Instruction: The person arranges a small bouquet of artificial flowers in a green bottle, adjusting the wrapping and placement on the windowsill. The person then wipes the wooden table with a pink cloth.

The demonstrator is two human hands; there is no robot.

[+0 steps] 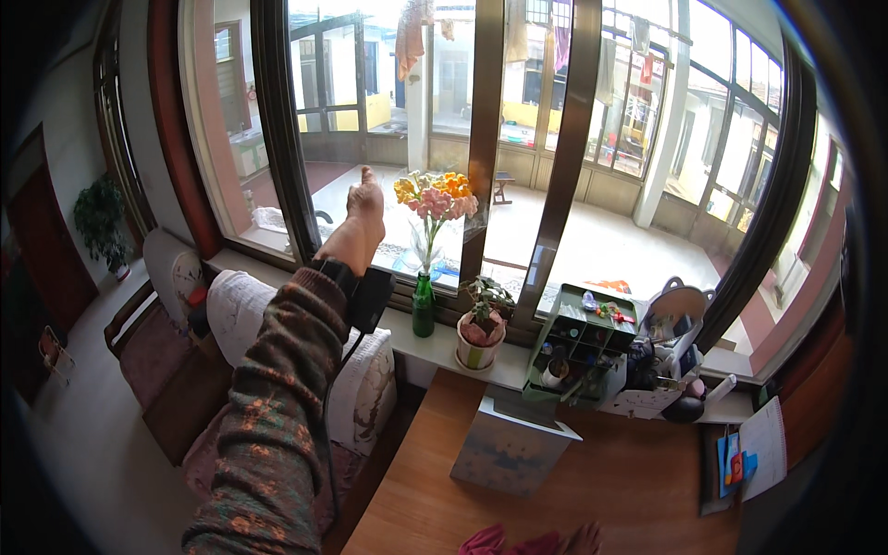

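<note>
My left arm, in a patterned sleeve with a black wristband and a cabled black box, stretches towards the window. My left hand (365,201) is raised in front of the glass, left of a bouquet of pink and orange flowers (437,198) in a green glass bottle (423,305). It is seen nearly edge-on; most fingers are hidden, and contact with the glass is unclear. At the bottom edge, my right hand (584,538) shows only partly, low over the wooden table (624,479). Beside it lies a magenta cloth (485,540); whether the hand grips it is unclear.
On the windowsill stand a potted plant (481,336), a green compartment organizer (583,340) and a round mirror (671,312). A grey box (510,451) sits on the table. At the right are a notebook (763,444) and blue packets (730,461). A covered sofa (361,388) is at the left.
</note>
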